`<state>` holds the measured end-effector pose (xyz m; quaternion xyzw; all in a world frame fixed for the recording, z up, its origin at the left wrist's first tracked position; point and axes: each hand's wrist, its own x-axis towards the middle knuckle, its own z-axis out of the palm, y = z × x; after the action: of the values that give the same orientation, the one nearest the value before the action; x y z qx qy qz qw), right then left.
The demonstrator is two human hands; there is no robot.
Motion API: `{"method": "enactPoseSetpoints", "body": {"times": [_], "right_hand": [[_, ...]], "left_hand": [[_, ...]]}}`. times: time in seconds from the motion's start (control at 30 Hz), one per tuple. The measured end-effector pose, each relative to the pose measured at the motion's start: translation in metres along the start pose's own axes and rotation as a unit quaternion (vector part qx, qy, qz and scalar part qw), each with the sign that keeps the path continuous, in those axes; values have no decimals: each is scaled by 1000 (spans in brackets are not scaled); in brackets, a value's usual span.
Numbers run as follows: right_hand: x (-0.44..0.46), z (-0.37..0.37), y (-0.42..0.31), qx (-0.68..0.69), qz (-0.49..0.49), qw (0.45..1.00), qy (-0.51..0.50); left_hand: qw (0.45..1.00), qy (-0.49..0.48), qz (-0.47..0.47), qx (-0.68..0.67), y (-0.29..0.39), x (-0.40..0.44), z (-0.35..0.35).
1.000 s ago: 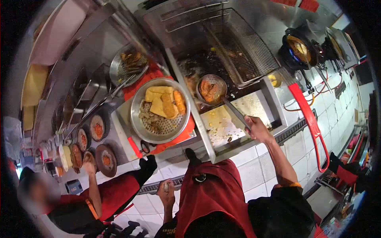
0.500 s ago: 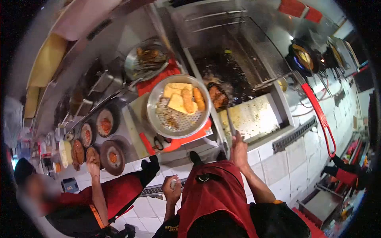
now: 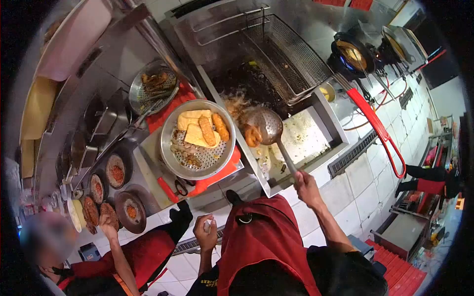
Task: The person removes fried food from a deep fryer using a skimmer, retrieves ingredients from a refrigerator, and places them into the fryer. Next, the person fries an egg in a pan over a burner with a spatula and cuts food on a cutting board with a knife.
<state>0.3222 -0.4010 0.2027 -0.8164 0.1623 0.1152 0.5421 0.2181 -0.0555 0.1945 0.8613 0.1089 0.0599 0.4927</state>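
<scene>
My right hand (image 3: 308,189) is closed around the handle of a perforated skimmer (image 3: 269,124), whose bowl is tilted over the near edge of the dark frying oil (image 3: 247,81). Browned fried pieces (image 3: 253,136) lie at its left side, beside the fryer wall. My left hand (image 3: 205,233), low in front of the apron, is curled around something small and whitish that I cannot make out. Left of the fryer stands a perforated metal bowl (image 3: 170,165) holding pale yellow slabs (image 3: 202,130) and browned, roll-shaped pieces (image 3: 220,127).
A wire fryer basket (image 3: 296,59) with a red handle (image 3: 373,118) sits over the fryer's far right. Another strainer bowl (image 3: 136,101) stands at the back left. A co-worker's hand (image 3: 107,226) is among stone mortars (image 3: 131,211). Woks (image 3: 353,54) stand on burners at right.
The skimmer's bowl has come up and turned, so its perforated side now shows with the fried pieces at its left. My right hand moved slightly right; the view shifted too.
</scene>
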Motion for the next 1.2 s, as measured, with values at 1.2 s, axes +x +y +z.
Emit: {"method": "enactPoseSetpoints", "body": {"times": [1.2], "right_hand": [[-27,60,-196,131,203,943,-231]], "left_hand": [[989,119,-54,-67,-46,-15,-68]]}}
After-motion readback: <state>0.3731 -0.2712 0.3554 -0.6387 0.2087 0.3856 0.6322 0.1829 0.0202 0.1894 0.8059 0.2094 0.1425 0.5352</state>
